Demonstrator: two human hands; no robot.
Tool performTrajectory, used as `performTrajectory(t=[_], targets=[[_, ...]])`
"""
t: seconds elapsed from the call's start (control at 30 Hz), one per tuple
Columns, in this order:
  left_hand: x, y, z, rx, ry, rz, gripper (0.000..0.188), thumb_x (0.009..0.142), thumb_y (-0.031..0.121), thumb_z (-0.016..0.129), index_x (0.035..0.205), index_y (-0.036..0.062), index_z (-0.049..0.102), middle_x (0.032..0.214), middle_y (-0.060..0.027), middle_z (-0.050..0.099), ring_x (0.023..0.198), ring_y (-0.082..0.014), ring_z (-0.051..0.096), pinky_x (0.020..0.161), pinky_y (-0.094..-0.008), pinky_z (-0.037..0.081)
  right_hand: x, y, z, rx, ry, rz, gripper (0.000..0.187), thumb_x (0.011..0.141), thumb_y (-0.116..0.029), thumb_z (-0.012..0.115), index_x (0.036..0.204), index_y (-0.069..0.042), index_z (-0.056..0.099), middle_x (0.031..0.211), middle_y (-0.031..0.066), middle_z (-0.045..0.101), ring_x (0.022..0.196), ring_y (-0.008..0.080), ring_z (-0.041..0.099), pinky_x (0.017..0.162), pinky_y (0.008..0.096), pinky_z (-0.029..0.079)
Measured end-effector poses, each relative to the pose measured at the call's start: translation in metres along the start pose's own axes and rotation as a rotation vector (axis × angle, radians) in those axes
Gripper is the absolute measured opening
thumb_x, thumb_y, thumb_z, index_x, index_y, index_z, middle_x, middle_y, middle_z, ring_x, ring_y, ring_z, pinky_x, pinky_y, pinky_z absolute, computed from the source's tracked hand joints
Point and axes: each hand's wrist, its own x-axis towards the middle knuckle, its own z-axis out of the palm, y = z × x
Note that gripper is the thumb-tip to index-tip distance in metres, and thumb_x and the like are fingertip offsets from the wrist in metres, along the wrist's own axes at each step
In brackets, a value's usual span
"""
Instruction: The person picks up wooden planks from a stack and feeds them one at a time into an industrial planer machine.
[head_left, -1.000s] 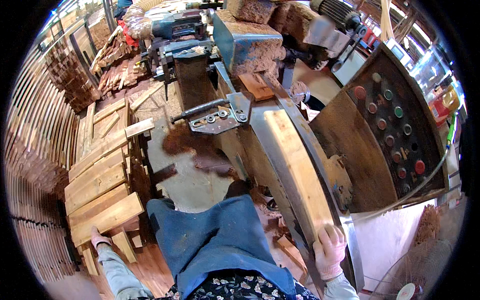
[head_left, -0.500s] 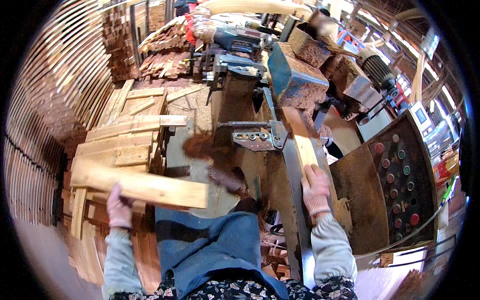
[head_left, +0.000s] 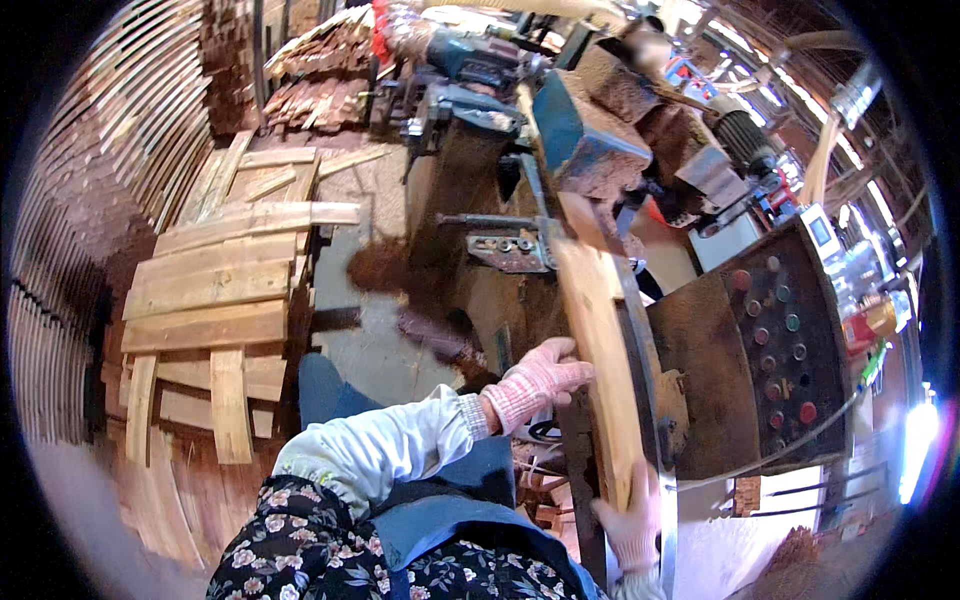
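Note:
A long pale wooden board (head_left: 603, 370) lies lengthwise on the narrow metal machine bed (head_left: 658, 400). My left hand (head_left: 545, 382), in a pink knit glove, reaches across my body to the board's left edge. Its fingers are extended, their tips against the wood, not wrapped round it. My right hand (head_left: 632, 520), also gloved, grips the board's near end, thumb on the left and fingers on the right. Beyond the board, part of another wooden piece shows beside its far end, near the blue machine hood (head_left: 590, 135).
To the left stands a stack of pale boards (head_left: 205, 290), some laid crosswise. A metal guide bracket (head_left: 508, 252) sits left of the bed. At the right is a brown control panel (head_left: 775, 350) with several buttons. Sawdust covers the machine housings.
My left hand has swung right from the stack, and the board it carried now lies on the bed. My right hand has drawn back toward me, to the board's near end.

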Motion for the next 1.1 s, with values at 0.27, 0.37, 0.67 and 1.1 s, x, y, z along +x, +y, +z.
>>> performTrajectory(t=[0.27,0.37,0.67,1.1], targets=[[-0.053,0.032,-0.236,0.117,0.859,0.541,0.052,0.096,0.024,0.079,0.139,0.0034,0.059,0.109,-0.0062,0.068,0.093,-0.0175,0.067,0.08,-0.0338,0.06,-0.02,0.029,0.032,0.2,0.438,0.064,0.064,0.092,-0.034,0.077,0.143,0.002,0.062,0.132,0.0322,0.065,0.115,0.0489,0.066,0.096,0.0501,0.056],[-0.156,0.039,-0.344,0.273,1.404,0.84,0.018,0.096,0.023,0.071,0.092,0.0089,0.06,0.08,-0.0008,0.056,0.074,-0.0181,0.054,0.068,-0.0386,0.048,0.044,0.033,0.06,0.58,0.442,0.523,0.087,0.086,-0.008,0.077,0.163,-0.004,0.038,0.16,0.0241,0.046,0.147,0.0399,0.045,0.124,0.0479,0.037],[-0.314,0.055,-0.504,-0.524,1.592,0.583,0.039,0.096,0.024,0.075,0.127,0.0036,0.063,0.113,-0.0121,0.058,0.098,-0.027,0.061,0.075,-0.0462,0.053,0.222,0.038,0.113,0.403,0.541,-0.022,0.08,0.086,-0.007,0.08,0.157,0.002,0.046,0.16,0.0196,0.049,0.145,0.0368,0.048,0.124,0.0461,0.036],[-0.263,0.099,-0.559,-0.323,1.542,0.571,0.058,0.097,0.019,0.076,0.146,0.0019,0.05,0.146,-0.0166,0.057,0.132,-0.0351,0.057,0.104,-0.0553,0.055,0.076,0.012,0.059,0.179,0.111,0.208,0.067,0.087,0.002,0.067,0.152,0.001,0.052,0.155,0.024,0.051,0.142,0.0392,0.049,0.122,0.0487,0.035]])
